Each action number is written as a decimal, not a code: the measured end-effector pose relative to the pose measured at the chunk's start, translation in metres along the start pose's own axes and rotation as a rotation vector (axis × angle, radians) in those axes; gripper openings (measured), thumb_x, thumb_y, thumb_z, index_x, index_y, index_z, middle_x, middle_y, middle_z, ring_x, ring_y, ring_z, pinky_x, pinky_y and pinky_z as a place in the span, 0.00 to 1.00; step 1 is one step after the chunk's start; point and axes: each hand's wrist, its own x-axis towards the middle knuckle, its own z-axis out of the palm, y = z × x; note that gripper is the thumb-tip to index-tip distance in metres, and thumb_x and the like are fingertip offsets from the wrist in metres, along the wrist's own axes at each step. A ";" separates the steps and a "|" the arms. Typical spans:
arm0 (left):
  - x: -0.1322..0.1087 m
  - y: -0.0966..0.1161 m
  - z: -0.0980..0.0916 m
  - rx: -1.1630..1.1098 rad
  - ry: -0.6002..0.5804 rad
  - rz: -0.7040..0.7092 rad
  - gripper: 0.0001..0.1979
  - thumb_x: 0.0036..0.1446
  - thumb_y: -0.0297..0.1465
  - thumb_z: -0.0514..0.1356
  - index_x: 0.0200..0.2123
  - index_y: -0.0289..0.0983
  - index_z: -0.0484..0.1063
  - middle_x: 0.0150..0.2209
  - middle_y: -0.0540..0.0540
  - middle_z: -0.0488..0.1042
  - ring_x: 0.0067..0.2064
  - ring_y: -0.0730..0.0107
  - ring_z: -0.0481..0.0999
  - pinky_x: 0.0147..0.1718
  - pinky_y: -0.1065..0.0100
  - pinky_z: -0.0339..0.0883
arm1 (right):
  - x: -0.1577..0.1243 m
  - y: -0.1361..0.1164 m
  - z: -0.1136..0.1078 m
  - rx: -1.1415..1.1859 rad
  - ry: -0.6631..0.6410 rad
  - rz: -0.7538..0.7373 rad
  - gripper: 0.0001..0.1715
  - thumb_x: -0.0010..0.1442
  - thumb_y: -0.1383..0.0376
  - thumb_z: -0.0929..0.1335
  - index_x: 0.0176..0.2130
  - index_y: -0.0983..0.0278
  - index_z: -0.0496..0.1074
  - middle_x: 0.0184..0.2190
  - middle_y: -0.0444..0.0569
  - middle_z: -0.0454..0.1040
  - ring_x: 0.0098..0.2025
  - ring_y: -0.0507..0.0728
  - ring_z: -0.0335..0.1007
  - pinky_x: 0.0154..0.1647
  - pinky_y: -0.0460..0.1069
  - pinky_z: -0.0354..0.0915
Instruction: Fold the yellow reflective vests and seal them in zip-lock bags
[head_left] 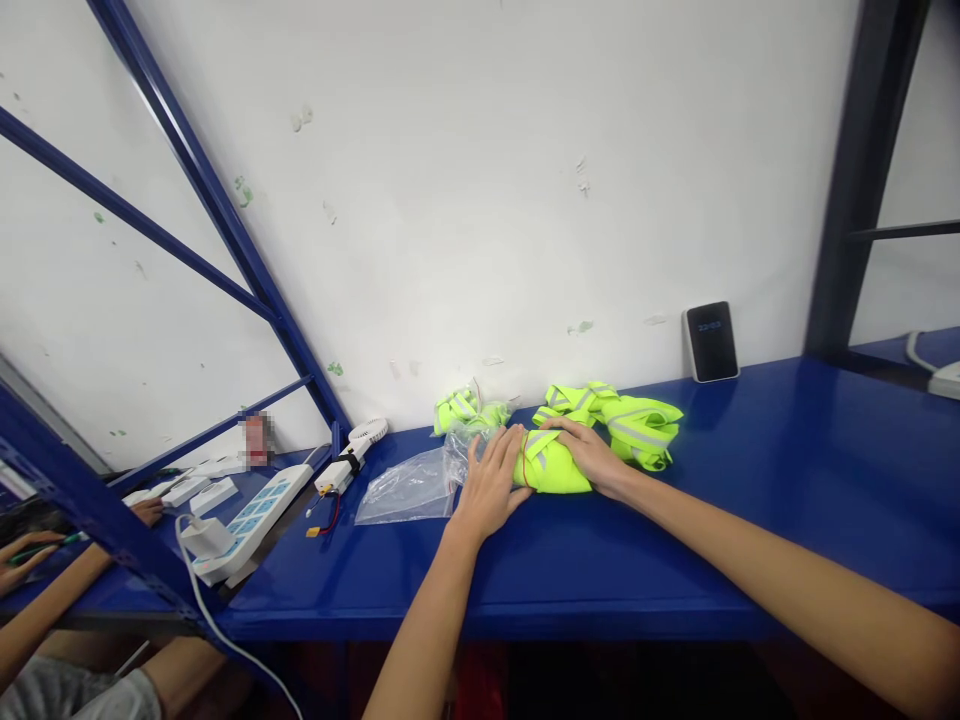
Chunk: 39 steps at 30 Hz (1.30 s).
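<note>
A folded neon-yellow safety vest [559, 470] with grey reflective strips lies on the blue table between my hands. My left hand [487, 485] is closed over the vest's left end and a clear plastic bag [459, 450], its fingers along the top and its thumb on the near side. A thin red line, like a bag seal, runs beside that thumb. How far the vest sits inside the bag is hidden by this hand. From the right, my right hand [589, 455] grips the vest, its fingers bent over the top. Just behind it lies a second, loosely crumpled safety vest [637, 425].
Against the wall sits a bagged yellow bundle [459, 408]. A flat clear bag [405, 490], white fan [367, 432] and battery pack with wires [341, 470] lie left. Beyond the blue post are a power strip [251, 525] and another person's hands. A clock display [711, 342] stands right.
</note>
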 end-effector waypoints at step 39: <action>0.006 0.007 0.012 -0.104 0.020 -0.008 0.47 0.50 0.56 0.57 0.66 0.38 0.46 0.62 0.35 0.60 0.64 0.51 0.57 0.62 0.46 0.42 | -0.001 -0.011 0.000 0.025 -0.055 0.139 0.16 0.47 0.58 0.73 0.36 0.63 0.72 0.31 0.44 0.75 0.33 0.56 0.71 0.31 0.47 0.65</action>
